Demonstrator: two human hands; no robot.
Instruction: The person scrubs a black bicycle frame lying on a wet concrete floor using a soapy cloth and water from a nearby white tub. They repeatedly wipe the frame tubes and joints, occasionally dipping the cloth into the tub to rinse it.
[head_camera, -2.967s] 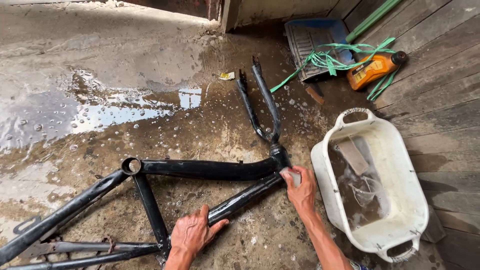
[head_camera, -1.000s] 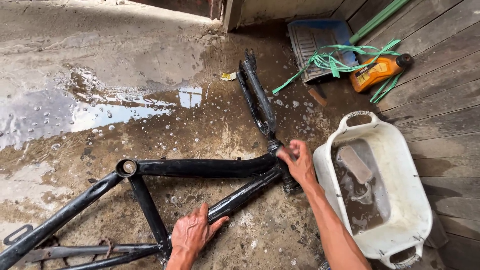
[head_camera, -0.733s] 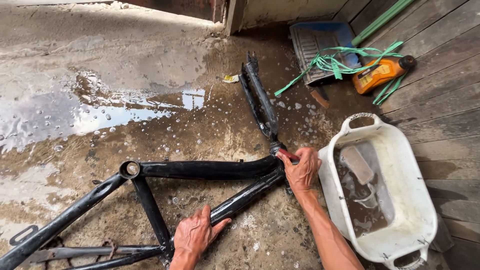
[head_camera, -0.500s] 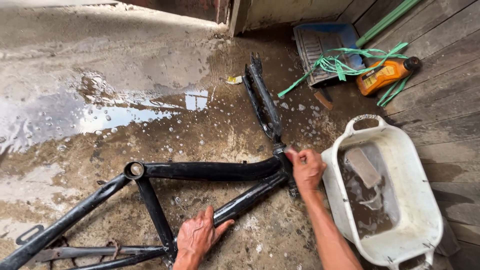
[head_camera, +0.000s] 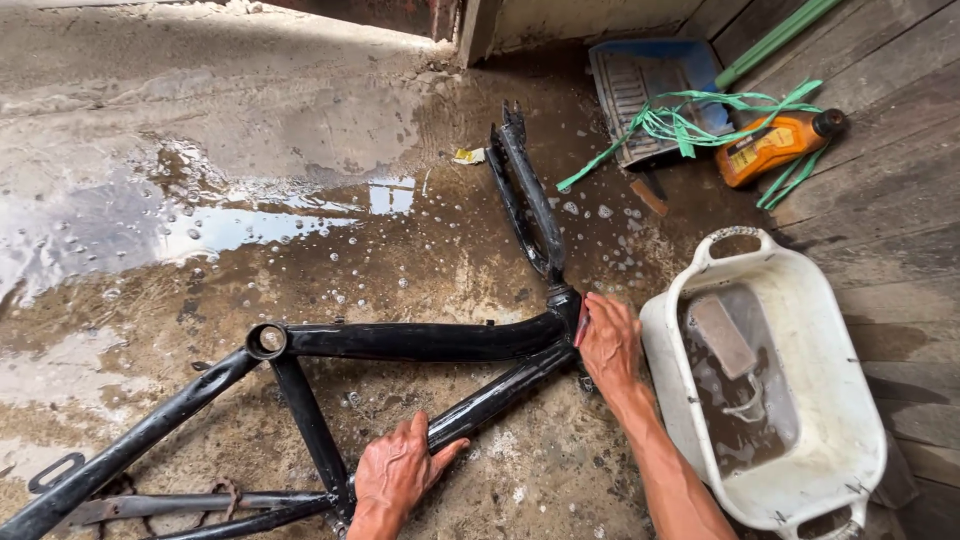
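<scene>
Right, black bike frame (head_camera: 400, 340) lies flat on the wet concrete floor (head_camera: 200, 120), with the fork (head_camera: 525, 190) pointing away toward the doorway and the rear stays running off the bottom left corner. Soap bubbles and a puddle (head_camera: 150, 230) sit on the floor left of the fork.

Left hand (head_camera: 400, 475) rests palm down on the lower tube of the frame near the bottom joint, fingers spread over the tube and pointing right, thumb out to the right side. It presses on the tube rather than wrapping it; not a closed grip.

Right hand (head_camera: 608, 345) is at the head tube, where the fork meets the frame. Fingers are curled against the tube and pinch something small and flat (head_camera: 581, 325) against it; too small to tell what it is.

White plastic tub (head_camera: 860, 400) stands just right of the right forearm, near but not touching it. It holds murky water, with a brown block (head_camera: 722, 335) lying in it.

Further back on the right: blue dustpan (head_camera: 640, 70) with green plastic strips (head_camera: 690, 115) draped over it, and an orange bottle (head_camera: 775, 145) lying on its side on the wooden planks (head_camera: 890, 210). A small yellow scrap (head_camera: 466, 155) lies on the floor beside the fork tip.
</scene>
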